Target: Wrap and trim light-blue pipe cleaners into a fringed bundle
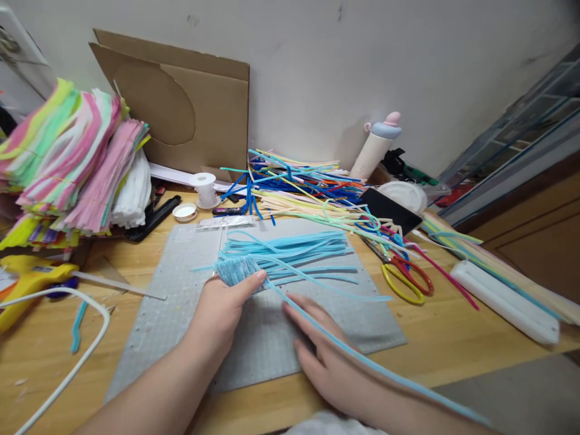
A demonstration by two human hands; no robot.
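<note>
Between thumb and fingers of the left hand (221, 311), a wound bundle of pale-blue pipe cleaners (236, 270) is pinched just over the cutting mat (176, 314). Its long strand (278, 293) is laid across the flat right hand (317, 353); whether it is gripped cannot be told. Light, fuzzy, easily bent wire is judged, best held at the windings

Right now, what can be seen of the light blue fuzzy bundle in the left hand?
The light blue fuzzy pipe-cleaner bundle is a small, tightly packed wad of chenille-like stems, soft and fluffy in look. The left hand pinches it, thumb on top, over the grey cutting mat. One long light blue stem trails from it toward the lower right, across the flat, open right hand. Right behind it lie loose light blue stems.
</note>
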